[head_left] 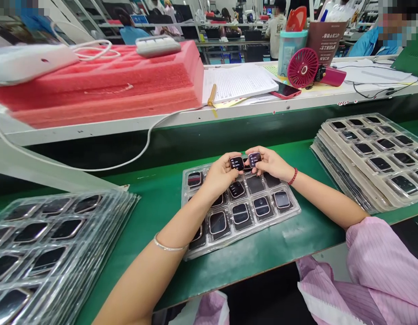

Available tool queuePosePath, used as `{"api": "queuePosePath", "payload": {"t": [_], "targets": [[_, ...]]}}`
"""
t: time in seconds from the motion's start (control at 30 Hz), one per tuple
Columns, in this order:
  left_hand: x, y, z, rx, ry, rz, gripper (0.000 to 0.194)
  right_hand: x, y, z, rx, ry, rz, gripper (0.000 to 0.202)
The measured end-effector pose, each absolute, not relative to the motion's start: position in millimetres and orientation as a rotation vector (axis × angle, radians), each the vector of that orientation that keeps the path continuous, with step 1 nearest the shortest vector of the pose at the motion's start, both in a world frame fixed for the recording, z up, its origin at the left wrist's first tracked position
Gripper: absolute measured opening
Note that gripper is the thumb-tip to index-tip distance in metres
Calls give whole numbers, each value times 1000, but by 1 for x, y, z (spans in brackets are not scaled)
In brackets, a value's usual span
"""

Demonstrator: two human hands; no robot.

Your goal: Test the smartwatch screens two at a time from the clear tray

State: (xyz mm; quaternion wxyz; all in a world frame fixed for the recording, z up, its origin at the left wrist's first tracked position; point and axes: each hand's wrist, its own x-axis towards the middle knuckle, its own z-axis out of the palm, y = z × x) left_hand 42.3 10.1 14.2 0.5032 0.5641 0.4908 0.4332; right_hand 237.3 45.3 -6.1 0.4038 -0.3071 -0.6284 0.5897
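Left fingers (233, 173): closed to the width of one casing, thumb in front; gripping the left watch.
Right fingers (262, 165): closed to the same degree, thumb at the lower edge; gripping the right watch.
Left watch (236, 163): directly in the left fingers, just to the left of the right fingers; screen lit and facing the head camera.
Right watch (254, 159): directly in the right fingers, just to the right of the left fingers; screen lit, same facing.
Watch-to-watch relation: side by side, a small gap between, each nearer to its own hand.
Long axis: cannot tell for either watch; nearly square outlines, partly covered.
Tray (249, 229): below both sets of fingers, mostly on the near side; long side running left to right, slightly skewed.
Tray edges: far edge close under the fingers, left part crossed by the left forearm.
Left tray stack (127, 198): well to the left of the fingers, apart from the tray.
Right tray stack (330, 164): well to the right, beyond the right forearm.
Shelf (256, 113): past the fingers, on the far side.
Open room: strips of green worktop (154, 194) between the tray and both stacks.
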Motion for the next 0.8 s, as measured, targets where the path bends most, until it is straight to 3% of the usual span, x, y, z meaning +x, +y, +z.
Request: {"api": "queuePosePath", "payload": {"t": [0.23, 0.8], "targets": [[43, 10, 17, 1379, 1229, 1063, 32, 239, 42, 0, -813, -1560, 1581, 24], [43, 11, 12, 1390, 1211, 1074, 27, 238, 42, -2, -830, -1512, 1598, 26]]}}
